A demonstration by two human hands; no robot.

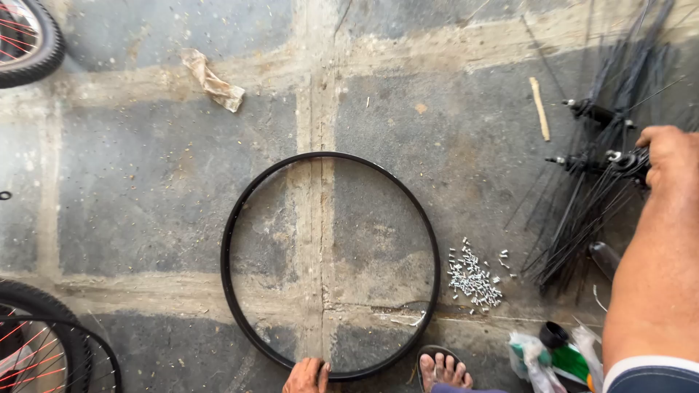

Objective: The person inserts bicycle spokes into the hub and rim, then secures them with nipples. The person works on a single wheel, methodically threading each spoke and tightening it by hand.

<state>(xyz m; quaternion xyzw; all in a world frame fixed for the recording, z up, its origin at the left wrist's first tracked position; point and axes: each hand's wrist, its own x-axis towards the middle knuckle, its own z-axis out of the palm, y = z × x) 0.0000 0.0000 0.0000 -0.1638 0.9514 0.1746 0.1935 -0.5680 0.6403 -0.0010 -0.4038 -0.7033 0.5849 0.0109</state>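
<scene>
- on the floor, centre: black rim (330, 266) lying flat; left hand (306, 376) gripping its near edge
- far right: right hand (671, 156) clasping a spoked hub (625, 161); nipples (474, 277) beside rim

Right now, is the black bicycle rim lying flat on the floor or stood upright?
Lying flat. The black rim shows as a full circle on the concrete floor, bare floor visible inside it; the left hand rests at its near edge.

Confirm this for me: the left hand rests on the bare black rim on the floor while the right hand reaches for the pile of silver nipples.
Not quite. In the head view the right hand grips a hub with black spokes, not the silver nipples. The left hand does rest on the black rim.
</scene>
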